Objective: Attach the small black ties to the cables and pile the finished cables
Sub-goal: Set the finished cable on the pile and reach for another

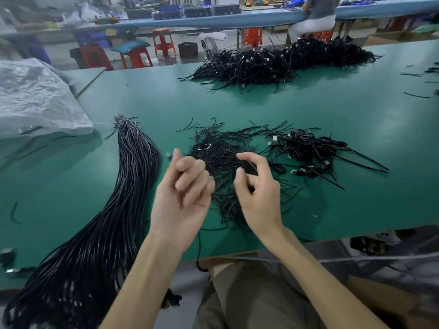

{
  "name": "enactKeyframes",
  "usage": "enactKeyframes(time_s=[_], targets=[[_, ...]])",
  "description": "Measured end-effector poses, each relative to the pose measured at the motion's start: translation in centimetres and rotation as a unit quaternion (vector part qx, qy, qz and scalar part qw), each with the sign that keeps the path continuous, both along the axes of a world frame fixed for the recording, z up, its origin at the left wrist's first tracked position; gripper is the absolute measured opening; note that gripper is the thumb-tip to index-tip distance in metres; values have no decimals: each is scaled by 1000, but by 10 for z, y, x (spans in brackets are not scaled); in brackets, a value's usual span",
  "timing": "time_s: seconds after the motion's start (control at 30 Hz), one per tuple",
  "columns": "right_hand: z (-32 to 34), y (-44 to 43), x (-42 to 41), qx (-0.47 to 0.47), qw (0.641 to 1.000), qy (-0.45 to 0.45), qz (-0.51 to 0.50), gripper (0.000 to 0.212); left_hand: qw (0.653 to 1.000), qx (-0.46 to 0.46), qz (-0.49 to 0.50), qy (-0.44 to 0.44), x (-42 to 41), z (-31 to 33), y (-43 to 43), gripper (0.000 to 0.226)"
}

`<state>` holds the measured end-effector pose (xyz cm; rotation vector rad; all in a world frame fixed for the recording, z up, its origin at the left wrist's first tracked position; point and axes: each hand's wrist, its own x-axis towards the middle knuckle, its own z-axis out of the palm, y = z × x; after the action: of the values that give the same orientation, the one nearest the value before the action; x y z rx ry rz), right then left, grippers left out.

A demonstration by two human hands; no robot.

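My left hand (187,188) is curled over the near middle of the green table (356,115), apparently around a thin black cable (199,243) that hangs down past the table edge. A connector (168,156) shows beside its index finger. Just right of it, my right hand (257,188) hovers above a loose heap of small black ties (221,148), its thumb and fingers apart and half bent, nothing visible in them. A thick bundle of long black cables (133,176) lies to the left. To the right lies a small pile of coiled, tied cables (308,148).
A large heap of tied black cables (273,62) covers the table's far side. A crumpled clear plastic bag (35,98) fills the left. Stray ties lie at the far right (415,95). Beyond are orange stools (164,41) and a seated person (318,17) at another bench.
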<state>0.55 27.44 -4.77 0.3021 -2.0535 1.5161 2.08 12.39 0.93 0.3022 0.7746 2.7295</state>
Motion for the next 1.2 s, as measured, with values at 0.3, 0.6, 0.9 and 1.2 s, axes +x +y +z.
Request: enactKeyframes(time_s=[0.3, 0.6, 0.9, 1.2], targets=[[40, 7, -21, 72, 996, 35, -39, 10, 664, -705, -24, 250, -11, -5, -8, 42], [29, -19, 6, -41, 998, -12, 34, 13, 874, -464, 111, 98, -3, -22, 10, 53], [11, -34, 13, -77, 991, -76, 77, 45, 969, -160, 120, -143, -5, -12, 27, 42], [8, -26, 5, -71, 954, -234, 174, 24, 976, -115, 122, -135, -7, -15, 14, 35]])
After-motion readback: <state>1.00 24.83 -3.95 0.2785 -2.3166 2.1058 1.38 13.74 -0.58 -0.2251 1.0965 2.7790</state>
